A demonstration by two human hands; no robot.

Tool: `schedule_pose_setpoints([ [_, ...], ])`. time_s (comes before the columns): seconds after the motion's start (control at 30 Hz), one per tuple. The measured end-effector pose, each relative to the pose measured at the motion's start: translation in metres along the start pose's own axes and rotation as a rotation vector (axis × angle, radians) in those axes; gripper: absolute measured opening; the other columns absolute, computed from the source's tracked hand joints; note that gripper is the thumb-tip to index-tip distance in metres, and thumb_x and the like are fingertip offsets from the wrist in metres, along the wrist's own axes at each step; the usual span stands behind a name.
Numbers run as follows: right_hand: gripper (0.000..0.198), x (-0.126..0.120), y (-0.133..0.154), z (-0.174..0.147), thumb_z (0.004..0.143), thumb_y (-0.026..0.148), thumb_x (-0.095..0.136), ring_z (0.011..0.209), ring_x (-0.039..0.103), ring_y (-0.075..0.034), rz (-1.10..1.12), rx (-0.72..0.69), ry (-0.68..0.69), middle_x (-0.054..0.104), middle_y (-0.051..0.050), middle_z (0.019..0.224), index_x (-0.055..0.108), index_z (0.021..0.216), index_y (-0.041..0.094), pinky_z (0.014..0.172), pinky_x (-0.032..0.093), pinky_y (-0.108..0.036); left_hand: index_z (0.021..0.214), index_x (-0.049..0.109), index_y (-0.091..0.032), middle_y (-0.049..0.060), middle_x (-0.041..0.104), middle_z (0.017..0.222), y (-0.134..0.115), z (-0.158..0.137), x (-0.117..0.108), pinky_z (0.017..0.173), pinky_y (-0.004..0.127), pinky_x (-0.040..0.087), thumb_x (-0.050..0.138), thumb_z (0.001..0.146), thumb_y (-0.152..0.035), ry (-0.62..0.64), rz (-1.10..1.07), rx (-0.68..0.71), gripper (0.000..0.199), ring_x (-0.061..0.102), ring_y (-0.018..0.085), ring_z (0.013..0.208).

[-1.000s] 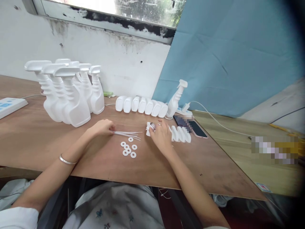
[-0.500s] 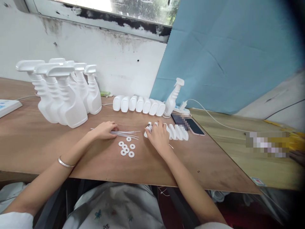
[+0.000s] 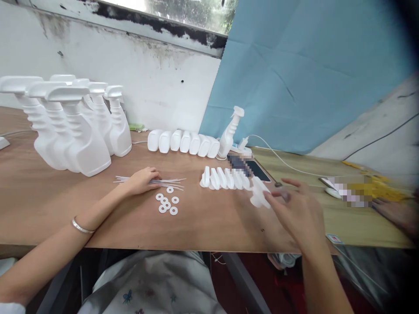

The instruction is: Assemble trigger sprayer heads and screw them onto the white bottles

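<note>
My right hand (image 3: 299,213) is raised over the table's right side, fingers pinching a white trigger spray head (image 3: 259,193) that is a little blurred. To its left, several more white spray heads (image 3: 224,178) lie in a row. My left hand (image 3: 144,180) rests on the tabletop, its fingers curled over a bundle of thin white tubes (image 3: 172,181); the palm hides the bundle's middle. Just below the tube ends lie several flat white ring washers (image 3: 166,204).
Several white spray bottles (image 3: 88,144) stand at left. White bottles (image 3: 180,141) lie in a row along the wall, beside an upright spray bottle (image 3: 228,133). A phone (image 3: 257,170) and a charging cable (image 3: 284,158) are at right. Another person's hand (image 3: 396,213) shows far right.
My right hand has lifted a spray head from the row and carried it right, towards me. My left hand stays on the tubes. The view has turned slightly right.
</note>
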State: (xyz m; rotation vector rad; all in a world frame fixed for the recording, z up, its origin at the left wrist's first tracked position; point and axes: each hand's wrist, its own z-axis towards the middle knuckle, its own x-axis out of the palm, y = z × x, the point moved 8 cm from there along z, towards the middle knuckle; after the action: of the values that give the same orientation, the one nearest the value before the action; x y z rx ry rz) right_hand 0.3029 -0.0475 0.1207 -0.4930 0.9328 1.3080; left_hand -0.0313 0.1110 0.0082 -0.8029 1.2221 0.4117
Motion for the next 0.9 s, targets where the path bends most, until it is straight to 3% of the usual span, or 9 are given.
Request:
schedule_pose_setpoints([
  [0.13,0.03,0.018,-0.039,-0.016,0.073,0.043,0.049,0.093,0.055,-0.026,-0.007,0.081,-0.032,0.053,-0.01,0.114,0.065,0.072,0.018,0.077,0.042,-0.039,0.095,0.062,-0.02,0.008,0.057,0.092,-0.003,0.004,0.001,0.075,0.03,0.041,0.042,0.08,-0.045,-0.024,-0.033,0.019,0.035,0.052,0.021,0.087],
  [0.33,0.034,0.055,-0.046,-0.024,0.075,0.043,0.046,0.094,0.054,-0.027,-0.025,0.045,0.03,0.052,-0.014,0.115,0.065,0.073,0.014,0.074,0.043,-0.041,0.095,0.063,-0.02,0.008,0.057,0.092,-0.008,0.007,0.003,0.075,0.03,0.041,0.044,0.081,-0.041,-0.051,-0.036,0.013,0.032,0.053,0.021,0.087],
  [0.57,0.037,0.063,-0.051,-0.02,0.077,0.046,0.045,0.087,0.056,-0.027,-0.097,0.061,0.11,0.055,-0.013,0.112,0.064,0.081,0.015,0.067,0.043,-0.038,0.095,0.065,-0.022,0.008,0.057,0.09,-0.01,0.01,0.005,0.073,0.029,0.041,0.043,0.082,-0.042,-0.048,-0.03,0.022,0.033,0.054,0.021,0.085],
  [0.67,0.044,0.05,-0.046,-0.02,0.077,0.053,0.044,0.082,0.057,-0.027,-0.126,0.062,0.011,0.055,-0.015,0.112,0.064,0.085,0.014,0.063,0.043,-0.038,0.103,0.061,-0.022,0.008,0.056,0.094,-0.013,0.011,0.005,0.073,0.029,0.041,0.046,0.079,-0.046,-0.053,-0.017,0.02,0.037,0.054,0.021,0.086],
  [0.8,0.041,0.026,-0.023,-0.029,0.081,0.049,0.041,0.076,0.057,-0.026,-0.098,0.098,-0.227,0.057,-0.016,0.102,0.061,0.086,0.014,0.059,0.04,-0.034,0.122,0.045,-0.017,0.011,0.052,0.106,-0.016,0.008,-0.024,0.079,0.034,0.04,0.046,0.078,-0.05,-0.249,0.057,-0.015,0.056,0.052,0.023,0.091],
  [0.87,0.035,0.033,0.005,-0.035,0.083,0.045,0.039,0.07,0.057,-0.023,-0.025,0.008,-0.167,0.058,-0.013,0.089,0.059,0.08,0.016,0.056,0.039,-0.032,0.123,0.043,-0.015,0.012,0.051,0.108,-0.014,0.0,-0.052,0.085,0.036,0.038,0.043,0.081,-0.045,-0.421,0.135,-0.076,0.052,0.049,0.024,0.097],
  [0.9,0.032,0.042,0.023,-0.038,0.083,0.043,0.039,0.067,0.056,-0.022,0.033,-0.069,-0.072,0.057,-0.011,0.085,0.057,0.078,0.017,0.055,0.039,-0.031,0.122,0.043,-0.015,0.012,0.051,0.108,-0.011,-0.007,-0.068,0.087,0.037,0.037,0.042,0.082,-0.042,-0.508,0.179,-0.125,0.048,0.048,0.025,0.099],
])
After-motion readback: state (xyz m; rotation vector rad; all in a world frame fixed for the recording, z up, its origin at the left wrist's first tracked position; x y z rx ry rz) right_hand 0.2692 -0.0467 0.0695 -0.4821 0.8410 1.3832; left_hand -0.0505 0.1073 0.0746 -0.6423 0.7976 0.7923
